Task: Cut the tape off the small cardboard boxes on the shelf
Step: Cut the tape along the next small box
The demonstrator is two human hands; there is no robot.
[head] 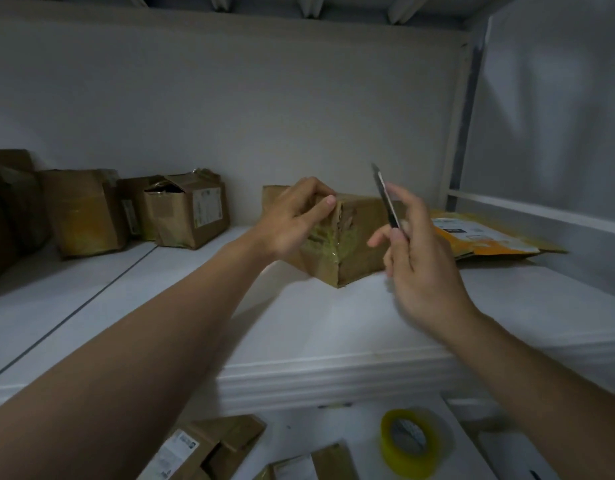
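Apparently lining up a cut: left hand (295,220) grips the small brown taped cardboard box (359,252) on the white shelf (333,323); right hand (417,268) pinches a slim dark knife (387,202) beside it; blade must meet its tape (333,242)

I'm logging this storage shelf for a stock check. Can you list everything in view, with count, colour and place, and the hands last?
taped box: one, brown, middle of the shelf
other boxes: at least four, brown, left on the shelf by the wall
mailer: one, orange, lying flat at the right of the shelf
cutter: one, dark, pointing up
tape roll: one, yellowish, lower surface, right
lower boxes: at least two, brown, white labels, lower surface, left of the tape roll
shelf: one, white
left hand: grips the taped box's top
right hand: holds the cutter
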